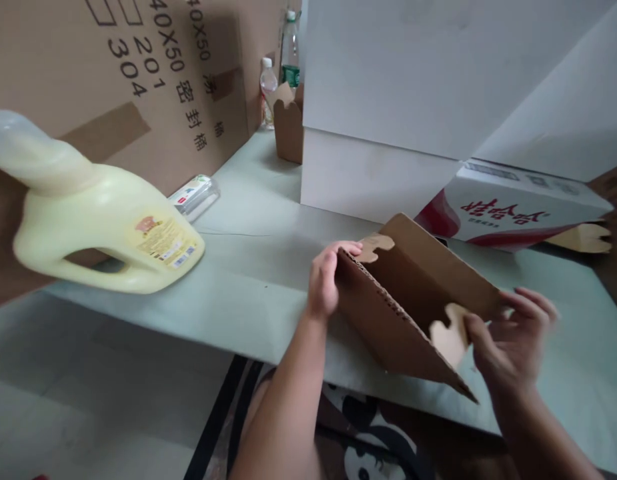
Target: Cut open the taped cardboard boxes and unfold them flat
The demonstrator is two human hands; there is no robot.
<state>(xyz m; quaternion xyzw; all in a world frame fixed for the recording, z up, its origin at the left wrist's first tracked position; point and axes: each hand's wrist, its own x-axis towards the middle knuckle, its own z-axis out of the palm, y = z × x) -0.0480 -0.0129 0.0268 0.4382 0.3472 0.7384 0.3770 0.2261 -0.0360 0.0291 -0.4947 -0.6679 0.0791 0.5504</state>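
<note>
Two hands (324,280) (508,333) hold cardboard box (388,320), open side up.

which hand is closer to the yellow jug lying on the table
Left. The left hand grips the cardboard box edge facing the yellow jug; the right hand is on the box's far side.

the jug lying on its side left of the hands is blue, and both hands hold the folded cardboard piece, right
Not quite. The jug is pale yellow, not blue, as the head view shows. The rest holds: it lies on its side on the table, left of the hands, and the left hand and right hand both hold the cardboard piece.
</note>
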